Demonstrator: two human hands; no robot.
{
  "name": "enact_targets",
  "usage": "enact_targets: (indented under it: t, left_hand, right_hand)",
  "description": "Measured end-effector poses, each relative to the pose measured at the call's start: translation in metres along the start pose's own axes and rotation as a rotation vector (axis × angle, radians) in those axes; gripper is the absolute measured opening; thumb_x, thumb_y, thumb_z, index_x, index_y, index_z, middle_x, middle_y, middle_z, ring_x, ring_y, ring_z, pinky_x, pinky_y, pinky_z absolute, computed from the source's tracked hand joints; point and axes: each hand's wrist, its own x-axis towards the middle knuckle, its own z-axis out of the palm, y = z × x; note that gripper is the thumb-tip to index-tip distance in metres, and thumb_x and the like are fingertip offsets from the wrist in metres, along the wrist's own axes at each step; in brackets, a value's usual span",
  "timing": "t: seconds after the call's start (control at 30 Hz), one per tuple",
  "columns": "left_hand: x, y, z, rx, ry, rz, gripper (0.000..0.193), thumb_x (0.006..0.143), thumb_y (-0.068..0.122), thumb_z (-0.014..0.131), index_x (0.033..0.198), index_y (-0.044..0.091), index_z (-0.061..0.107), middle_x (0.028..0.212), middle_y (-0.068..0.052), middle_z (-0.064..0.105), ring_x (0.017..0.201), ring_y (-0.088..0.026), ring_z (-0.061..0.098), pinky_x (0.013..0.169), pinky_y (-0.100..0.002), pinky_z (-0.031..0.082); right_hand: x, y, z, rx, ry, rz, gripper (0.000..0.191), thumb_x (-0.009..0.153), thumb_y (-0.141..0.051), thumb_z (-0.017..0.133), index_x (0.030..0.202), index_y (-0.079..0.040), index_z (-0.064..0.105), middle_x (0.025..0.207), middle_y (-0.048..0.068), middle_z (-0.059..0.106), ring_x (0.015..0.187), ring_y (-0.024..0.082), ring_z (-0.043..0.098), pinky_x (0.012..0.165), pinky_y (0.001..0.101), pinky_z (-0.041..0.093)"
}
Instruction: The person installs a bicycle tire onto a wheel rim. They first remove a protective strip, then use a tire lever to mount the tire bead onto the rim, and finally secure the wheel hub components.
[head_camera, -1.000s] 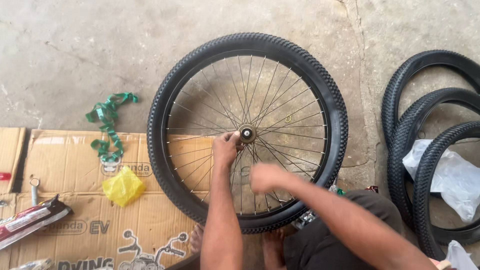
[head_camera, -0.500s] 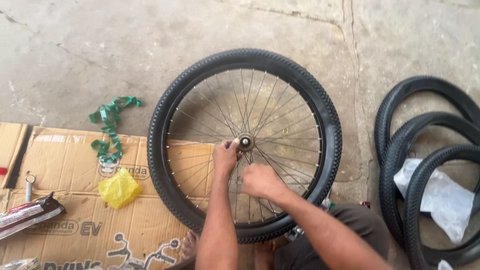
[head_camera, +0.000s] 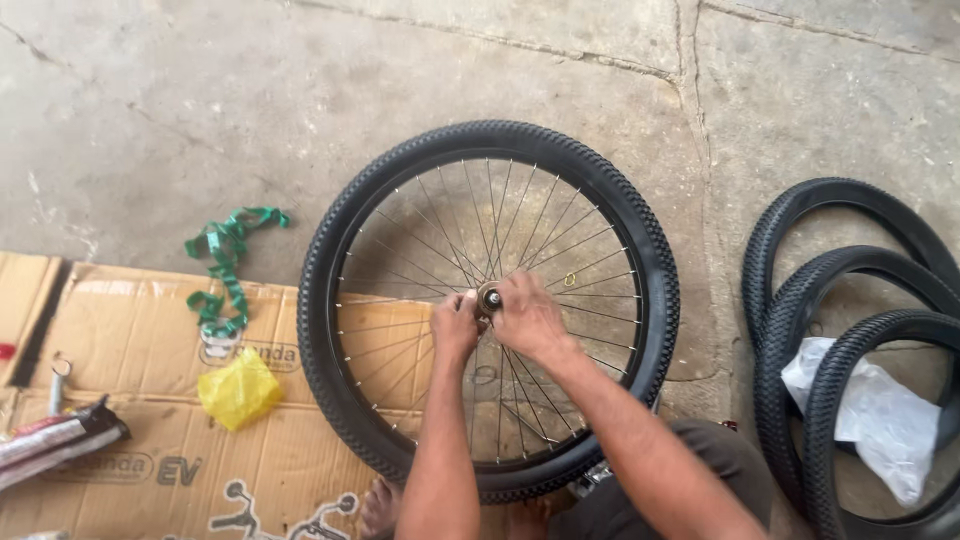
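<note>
A spoked bicycle wheel with a knobby black tyre (head_camera: 640, 230) lies flat on the concrete floor, its lower left part over a cardboard sheet. My left hand (head_camera: 455, 328) and my right hand (head_camera: 528, 316) meet at the metal hub (head_camera: 491, 297) in the wheel's centre. Both hands have their fingers closed around the hub and axle end, the left from the left side, the right from the right and above. The hub is mostly hidden by the fingers.
Flattened cardboard (head_camera: 130, 400) lies at lower left with a yellow plastic bag (head_camera: 238, 388), a green ribbon strip (head_camera: 222, 268), a small metal tool (head_camera: 58, 380) and a wrapped bundle (head_camera: 55, 440). Three spare black tyres (head_camera: 850, 270) and white plastic (head_camera: 880, 420) lie at right.
My right hand moved up from the lower spokes onto the hub, joining the left hand there. The view shifted slightly, so the wheel sits more central.
</note>
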Motion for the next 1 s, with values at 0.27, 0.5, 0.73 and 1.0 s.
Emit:
enact_targets:
  t: [0.27, 0.5, 0.73, 1.0]
  left_hand:
    - [0.001, -0.018, -0.008, -0.096, 0.142, 0.010, 0.028, 0.098, 0.025, 0.059, 0.103, 0.000, 0.071, 0.074, -0.011, 0.070, 0.057, -0.016, 0.065, 0.053, -0.033, 0.053]
    - [0.001, -0.029, -0.015, 0.239, 0.274, 0.237, 0.029, 0.096, 0.026, 0.061, 0.100, 0.000, 0.075, 0.083, -0.015, 0.073, 0.073, -0.027, 0.069, 0.071, -0.041, 0.054]
    - [-0.004, -0.024, -0.015, 0.250, 0.212, 0.053, 0.027, 0.096, 0.026, 0.060, 0.108, 0.006, 0.073, 0.082, -0.013, 0.076, 0.072, -0.022, 0.072, 0.071, -0.039, 0.054]
    - [-0.008, -0.019, -0.013, 0.058, 0.153, 0.050, 0.021, 0.094, 0.018, 0.061, 0.107, 0.004, 0.069, 0.075, -0.011, 0.072, 0.065, -0.019, 0.068, 0.061, -0.036, 0.053]
  right_hand:
    - [0.043, -0.009, -0.012, -0.204, -0.314, -0.134, 0.041, 0.085, -0.007, 0.065, 0.124, 0.001, 0.062, 0.124, 0.021, 0.058, 0.112, 0.039, 0.062, 0.086, 0.0448, 0.060]
    - [0.064, -0.022, 0.029, -0.065, -0.139, 0.268, 0.036, 0.086, -0.026, 0.066, 0.111, -0.001, 0.069, 0.118, 0.021, 0.064, 0.116, 0.037, 0.060, 0.092, 0.0475, 0.056]
    - [0.037, -0.013, 0.014, -0.618, -0.053, -0.495, 0.029, 0.085, -0.028, 0.071, 0.107, -0.010, 0.067, 0.119, 0.022, 0.065, 0.112, 0.040, 0.065, 0.089, 0.0453, 0.058]
    - [0.063, 0.000, 0.014, -0.091, -0.353, 0.259, 0.045, 0.092, -0.038, 0.068, 0.117, -0.001, 0.069, 0.123, 0.023, 0.069, 0.111, 0.035, 0.071, 0.092, 0.0444, 0.059]
